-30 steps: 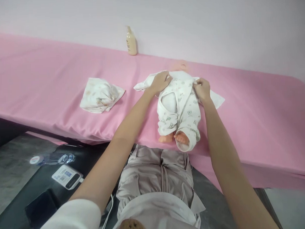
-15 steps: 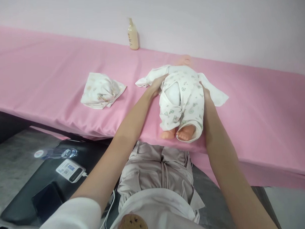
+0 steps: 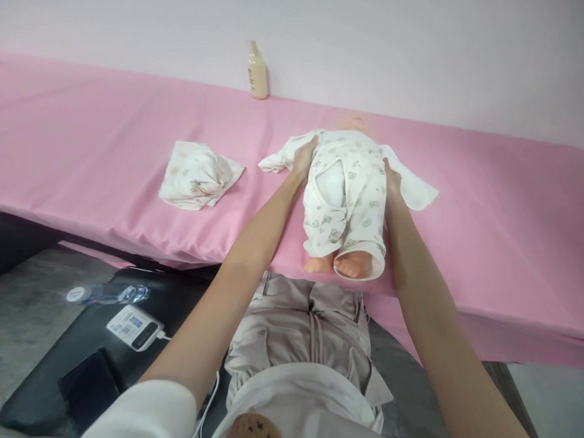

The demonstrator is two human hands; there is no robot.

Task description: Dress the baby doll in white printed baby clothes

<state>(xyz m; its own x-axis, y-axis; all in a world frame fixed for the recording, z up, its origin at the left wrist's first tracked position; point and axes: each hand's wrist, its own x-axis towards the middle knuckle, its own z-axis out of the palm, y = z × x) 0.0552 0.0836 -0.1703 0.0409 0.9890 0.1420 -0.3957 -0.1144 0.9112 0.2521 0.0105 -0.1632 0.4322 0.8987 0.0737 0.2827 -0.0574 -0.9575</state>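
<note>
A baby doll (image 3: 354,266) lies on its back on the pink-covered table, feet towards me and head against the far side. It wears a white long-sleeved top (image 3: 413,183) and white patterned trousers (image 3: 365,203) with an open crotch, showing white beneath. My left hand (image 3: 305,158) is closed at the left side of the trouser waist, beside the sleeve. At the opposite side of the waist, my right hand (image 3: 391,176) grips the trousers, its fingers partly hidden by the cloth. One trouser cuff gapes around a foot; the other foot sticks out.
A folded, patterned white cloth (image 3: 199,176) lies left of the doll on the pink cover (image 3: 102,136). Against the wall stands a cream pump bottle (image 3: 257,73). Below, a black chair (image 3: 179,293) bears a water bottle (image 3: 107,293), a white power bank (image 3: 134,327) and a dark flat object (image 3: 90,389).
The doll's legs have shifted slightly left and towards me. My left hand has moved a little up along the waist side. Both hands stay at the trousers, and the view has tilted slightly.
</note>
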